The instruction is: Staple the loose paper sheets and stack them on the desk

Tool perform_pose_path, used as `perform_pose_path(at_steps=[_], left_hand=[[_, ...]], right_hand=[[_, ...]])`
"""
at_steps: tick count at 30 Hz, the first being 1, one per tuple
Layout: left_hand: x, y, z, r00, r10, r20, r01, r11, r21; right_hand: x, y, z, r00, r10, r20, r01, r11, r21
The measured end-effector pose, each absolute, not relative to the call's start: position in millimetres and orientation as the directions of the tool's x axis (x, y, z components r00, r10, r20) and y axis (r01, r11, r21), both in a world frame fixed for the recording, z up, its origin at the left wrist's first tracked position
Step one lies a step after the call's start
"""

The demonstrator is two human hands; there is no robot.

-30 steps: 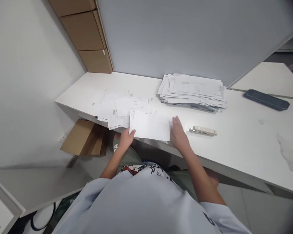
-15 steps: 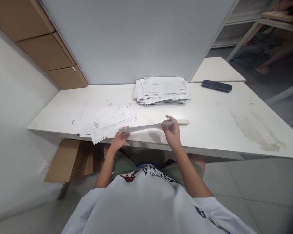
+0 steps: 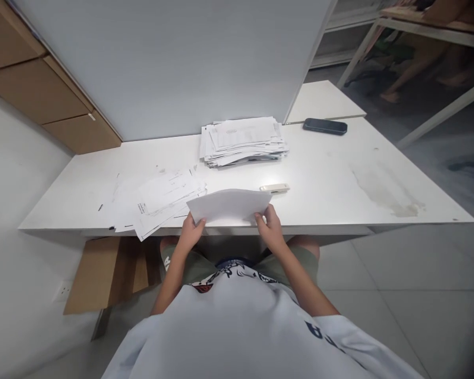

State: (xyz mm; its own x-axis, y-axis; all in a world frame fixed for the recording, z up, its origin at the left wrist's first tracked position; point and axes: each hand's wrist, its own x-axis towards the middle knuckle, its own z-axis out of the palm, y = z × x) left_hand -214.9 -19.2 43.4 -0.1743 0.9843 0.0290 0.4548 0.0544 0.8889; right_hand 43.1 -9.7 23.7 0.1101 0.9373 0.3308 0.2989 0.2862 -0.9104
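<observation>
A white sheet of paper (image 3: 229, 205) is held up tilted above the front edge of the table, and its visible face looks blank. My left hand (image 3: 193, 230) pinches its lower left corner, thumb on the near face. At the lower right corner my right hand (image 3: 269, 227) grips it the same way. Just beyond the right hand lies a small cream-coloured tool, probably a stapler or utility knife (image 3: 275, 188). Loose printed sheets (image 3: 161, 197) are spread to the left of the left hand, some jutting over the table edge.
A thick stack of papers (image 3: 243, 139) stands against the grey partition (image 3: 205, 63). A dark oblong device (image 3: 324, 126) lies at the back right of the white table (image 3: 319, 168). Cardboard boxes (image 3: 82, 129) line the left, with an open carton (image 3: 92, 273) below. Another person's leg (image 3: 405, 73) shows far right.
The sheet has turned from nearly edge-on to showing its broad face. My right hand has shifted down to its lower corner, uncovering the cream tool. The camera view has moved slightly.
</observation>
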Motion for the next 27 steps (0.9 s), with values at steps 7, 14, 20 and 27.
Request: perform_pose_path(at_steps=[7, 14, 20, 27], left_hand=[[-213.6, -11.8, 48.2, -0.253, 0.965, 0.077, 0.448, 0.046, 0.893], [-211.7, 16.2, 58.1, -0.301, 0.952, -0.052, 0.625, 0.238, 0.744], [-191.3, 20.5, 60.7, -0.234, 0.972, -0.023, 0.546, 0.151, 0.824], [-188.2, 2.5, 61.1, -0.285, 0.942, -0.176, 0.041, 0.196, 0.98]], right_hand=[[66.6, 7.0, 25.1, 0.163, 0.864, 0.477, 0.343, 0.403, -0.848], [110.1, 45.3, 16.7, -0.014, 0.842, 0.539, 0.714, 0.386, -0.584], [107.3, 47.8, 9.4, -0.057, 0.866, 0.497, 0.765, 0.358, -0.536], [108.5, 44.1, 11.5, -0.057, 0.876, 0.479, 0.751, 0.353, -0.557]])
